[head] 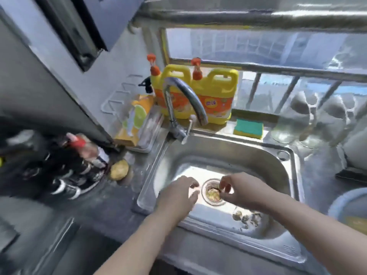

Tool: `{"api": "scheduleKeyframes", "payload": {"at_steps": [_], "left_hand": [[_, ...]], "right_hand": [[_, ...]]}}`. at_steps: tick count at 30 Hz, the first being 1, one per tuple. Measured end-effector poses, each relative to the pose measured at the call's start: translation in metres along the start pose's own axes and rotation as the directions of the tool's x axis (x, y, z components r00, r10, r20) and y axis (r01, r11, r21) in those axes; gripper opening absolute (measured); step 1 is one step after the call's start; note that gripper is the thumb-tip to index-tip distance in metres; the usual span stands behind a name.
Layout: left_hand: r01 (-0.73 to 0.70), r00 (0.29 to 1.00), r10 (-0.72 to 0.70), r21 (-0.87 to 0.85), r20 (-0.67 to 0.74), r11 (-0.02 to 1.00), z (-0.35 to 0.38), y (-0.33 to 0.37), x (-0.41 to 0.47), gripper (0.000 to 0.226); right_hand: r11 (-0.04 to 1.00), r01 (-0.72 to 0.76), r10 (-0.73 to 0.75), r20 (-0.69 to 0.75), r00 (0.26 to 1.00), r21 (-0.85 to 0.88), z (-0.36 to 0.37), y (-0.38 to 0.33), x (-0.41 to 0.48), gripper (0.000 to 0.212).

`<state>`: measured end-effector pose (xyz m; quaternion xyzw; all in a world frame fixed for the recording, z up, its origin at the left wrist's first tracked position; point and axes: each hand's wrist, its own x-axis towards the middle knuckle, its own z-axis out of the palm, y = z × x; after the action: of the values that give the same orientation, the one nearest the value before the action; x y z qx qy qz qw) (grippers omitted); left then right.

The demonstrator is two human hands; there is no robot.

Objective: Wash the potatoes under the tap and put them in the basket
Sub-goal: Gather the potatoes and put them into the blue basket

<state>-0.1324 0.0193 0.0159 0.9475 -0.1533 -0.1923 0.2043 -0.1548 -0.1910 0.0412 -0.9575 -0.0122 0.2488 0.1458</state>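
Steel counter and a steel sink [228, 153] under a barred window fill our head view, with the tap [190, 98] arched over the basin and no water that we can see running. Our left hand [178, 197] hovers low in the basin with fingers loosely spread, holding nothing. Our right hand [238, 190] reaches over the drain strainer [212, 192], thumb and fingertips drawn together as if pinching something small; we cannot tell what. One potato [119, 169] sits on the counter left of the sink, well apart from both hands. We judge it firm, fairly heavy and slippery once wet, so a full-palm wrap around its middle should hold better than fingertips. Some scraps [247, 216] lie in the basin's near right corner. A round blue-rimmed container [337, 203] is cut off at the right edge; whether it is the basket we cannot say. Dark bottles on the left are blurred
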Motion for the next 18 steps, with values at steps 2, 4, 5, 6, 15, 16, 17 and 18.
{"api": "scheduleKeyframes", "payload": {"at_steps": [2,4,5,6,15,16,17,18], "left_hand": [[0.158,0.982,-0.163,-0.058,-0.097,0.986,-0.01,-0.041,-0.002,0.028],[0.299,0.926,-0.301,-0.044,-0.228,0.953,-0.019,-0.082,-0.002,0.033],[0.368,0.892,-0.361,-0.029,-0.272,0.93,-0.023,-0.102,-0.001,0.038],[0.423,0.861,-0.409,-0.022,-0.302,0.906,-0.025,-0.12,0.0,0.044],[0.458,0.875,-0.368,0.288,-0.316,0.841,-0.038,-0.194,0.038,0.071],[0.458,0.877,-0.351,0.347,-0.329,0.819,-0.038,-0.196,0.042,0.068],[0.459,0.877,-0.334,0.4,-0.345,0.793,-0.038,-0.197,0.044,0.064],[0.46,0.878,-0.32,0.441,-0.356,0.771,-0.037,-0.197,0.047,0.06]], "right_hand": [[0.999,0.04,-0.04,0.042,0.998,0.003,0.009,-0.023,0.022,0.028],[0.998,0.07,-0.07,0.072,0.995,0.01,0.016,-0.042,0.038,0.029],[0.997,0.08,-0.08,0.084,0.993,0.009,0.019,-0.049,0.045,0.029],[0.996,0.09,-0.09,0.093,0.992,0.004,0.021,-0.055,0.05,0.029],[0.994,0.104,-0.1,0.135,0.986,-0.017,0.03,-0.072,0.066,0.028],[0.995,0.101,-0.098,0.133,0.986,-0.014,0.03,-0.072,0.066,0.029],[0.995,0.098,-0.096,0.131,0.987,-0.01,0.029,-0.071,0.066,0.029],[0.995,0.096,-0.094,0.129,0.987,-0.005,0.029,-0.071,0.066,0.029]]}}
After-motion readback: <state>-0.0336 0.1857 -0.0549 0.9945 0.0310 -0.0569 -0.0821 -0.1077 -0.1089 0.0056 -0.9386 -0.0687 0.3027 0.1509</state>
